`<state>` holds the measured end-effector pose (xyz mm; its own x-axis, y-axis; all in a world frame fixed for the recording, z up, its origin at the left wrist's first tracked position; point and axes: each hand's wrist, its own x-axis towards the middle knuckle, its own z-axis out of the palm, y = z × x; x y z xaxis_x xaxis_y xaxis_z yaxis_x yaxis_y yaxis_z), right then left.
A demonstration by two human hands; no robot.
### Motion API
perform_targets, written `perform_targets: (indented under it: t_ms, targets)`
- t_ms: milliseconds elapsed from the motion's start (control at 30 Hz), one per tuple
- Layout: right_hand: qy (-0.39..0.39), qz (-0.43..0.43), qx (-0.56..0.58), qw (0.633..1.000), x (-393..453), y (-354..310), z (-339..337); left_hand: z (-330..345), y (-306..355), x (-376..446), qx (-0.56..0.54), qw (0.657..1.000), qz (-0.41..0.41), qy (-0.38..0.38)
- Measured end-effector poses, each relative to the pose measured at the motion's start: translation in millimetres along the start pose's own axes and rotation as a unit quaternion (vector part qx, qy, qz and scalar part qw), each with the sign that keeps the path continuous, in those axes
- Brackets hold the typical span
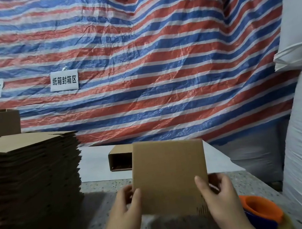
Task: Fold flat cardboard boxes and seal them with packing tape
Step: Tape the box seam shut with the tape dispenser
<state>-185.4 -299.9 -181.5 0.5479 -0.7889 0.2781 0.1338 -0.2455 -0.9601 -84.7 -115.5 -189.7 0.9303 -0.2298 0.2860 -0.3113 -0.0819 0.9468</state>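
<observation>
Both hands hold the cardboard box (170, 176) upright above the desk (106, 188): left hand (128, 206) and right hand (218, 197) fingers curled, pinching its lower side edges.

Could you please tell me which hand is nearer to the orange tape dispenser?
Right. The right hand grips the held box's right edge, just left of the tape dispenser; the left hand grips the far left edge.

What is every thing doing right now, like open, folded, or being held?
held box: upright, gripped at both sides
left hand: gripping its left edge
right hand: gripping its right edge
flat box stack: unfolded, piled high
box behind: on its side, end open
tape dispenser: on the table, untouched
</observation>
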Motion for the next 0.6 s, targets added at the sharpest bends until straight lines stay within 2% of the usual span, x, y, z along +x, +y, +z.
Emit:
perform_targets:
  t_ms: [67, 200, 267, 467, 600]
  targets:
    - [0.034, -0.009, -0.014, 0.999, 25.6, -19.4, 1.7, 13.5, 22.3, 23.1, -0.027, 0.999, 0.024, -0.009]
    - [-0.031, 0.009, -0.005, 0.999, 84.0, -39.1, 0.1, 54.5, 52.0, 73.7, -0.056, 0.998, 0.03, -0.017]
    - [-0.041, 0.016, -0.016, 0.999, 113.9, -41.4, -3.2, 80.4, 58.8, 99.0, -0.046, 0.998, 0.028, -0.029]
    - [0.03, 0.028, -0.036, 0.998, 213.2, -29.5, -17.0, 164.5, 52.0, 173.9, 0.096, 0.987, 0.101, -0.086]
    - [0.048, 0.062, -0.018, 0.997, 276.8, -0.9, -17.6, 207.7, 35.2, 224.7, 0.238, 0.944, 0.193, -0.123]
